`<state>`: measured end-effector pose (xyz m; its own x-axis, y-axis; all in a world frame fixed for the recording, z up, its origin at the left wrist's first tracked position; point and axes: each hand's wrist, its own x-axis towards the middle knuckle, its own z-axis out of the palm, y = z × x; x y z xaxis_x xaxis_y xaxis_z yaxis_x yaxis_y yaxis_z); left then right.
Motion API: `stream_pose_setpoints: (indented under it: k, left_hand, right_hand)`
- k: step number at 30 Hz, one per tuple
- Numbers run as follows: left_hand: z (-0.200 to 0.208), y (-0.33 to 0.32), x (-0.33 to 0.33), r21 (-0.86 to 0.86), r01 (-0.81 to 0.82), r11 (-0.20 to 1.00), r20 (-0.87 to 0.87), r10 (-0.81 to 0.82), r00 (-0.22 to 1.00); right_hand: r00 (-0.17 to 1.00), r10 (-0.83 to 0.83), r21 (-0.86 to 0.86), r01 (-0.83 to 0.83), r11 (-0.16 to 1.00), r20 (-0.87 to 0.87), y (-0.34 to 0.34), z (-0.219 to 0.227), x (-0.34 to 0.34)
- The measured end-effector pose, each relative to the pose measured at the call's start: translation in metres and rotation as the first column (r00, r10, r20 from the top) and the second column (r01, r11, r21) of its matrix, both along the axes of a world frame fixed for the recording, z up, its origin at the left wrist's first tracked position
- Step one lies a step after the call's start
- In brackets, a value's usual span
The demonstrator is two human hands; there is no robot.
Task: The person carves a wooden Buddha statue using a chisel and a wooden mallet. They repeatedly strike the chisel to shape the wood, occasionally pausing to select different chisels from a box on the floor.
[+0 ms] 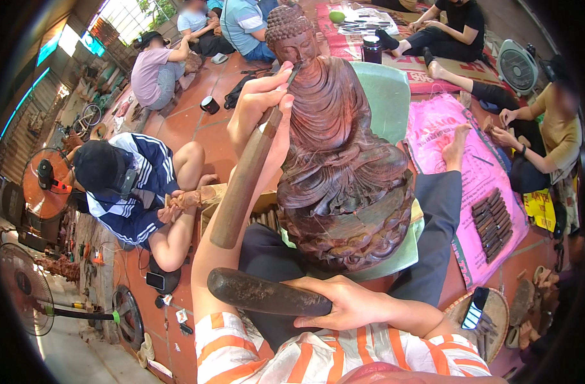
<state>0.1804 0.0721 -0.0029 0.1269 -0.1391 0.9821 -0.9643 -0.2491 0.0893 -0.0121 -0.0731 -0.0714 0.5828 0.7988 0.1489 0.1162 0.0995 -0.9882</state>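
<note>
A dark reddish-brown carved wooden statue of a seated, robed figure (334, 128) stands upright between my legs on a carved base. My left hand (260, 118) is closed round a wood chisel (246, 185), its thick wooden handle slanting down toward me. The chisel's narrow blade points up at the lower face of the statue; I cannot tell if its tip touches. In my right hand (347, 301) is a dark, rounded wooden mallet (257, 291), held level in front of my lap and pointing left, apart from the chisel handle.
Behind the statue is a pale green plastic chair (388, 102). A pink sack (439, 128) at right bears a row of chisels (492, 224). A round basket (497, 326) holds a phone (476, 307). Close at left, a person (139, 185) holds a wooden carving; several others sit farther off.
</note>
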Motion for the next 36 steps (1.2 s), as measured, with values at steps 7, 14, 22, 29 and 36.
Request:
stream_pose_setpoints:
  k: [7, 14, 22, 29, 36]
  left_hand:
    - [0.0022, -0.0009, -0.004, 0.031, -0.044, 0.999, 0.022, 0.043, 0.999]
    - [0.0006, -0.0007, -0.0011, 0.046, 0.004, 0.999, 0.022, -0.005, 1.0]
    - [0.0014, 0.0003, -0.0026, 0.053, -0.027, 0.998, 0.016, 0.026, 1.0]
    - [0.0013, 0.001, -0.0016, 0.047, 0.014, 0.999, 0.012, -0.015, 1.0]
    - [0.0013, 0.0005, -0.0007, 0.045, 0.016, 0.999, 0.017, -0.016, 1.0]
  right_hand:
    - [1.0, 0.0, 0.011, 0.0, 1.0, 0.025, -0.002, -0.0002, -0.0013]
    - [1.0, 0.006, 0.01, -0.006, 1.0, 0.012, -0.003, -0.0033, -0.0015]
    - [1.0, 0.005, 0.029, -0.005, 1.0, 0.026, -0.0014, -0.0036, -0.0022]
    - [0.999, 0.015, 0.04, -0.017, 0.999, 0.04, 0.0001, -0.0049, -0.0019]
    - [0.998, -0.008, 0.093, 0.001, 0.996, 0.069, 0.0021, -0.0079, -0.003]
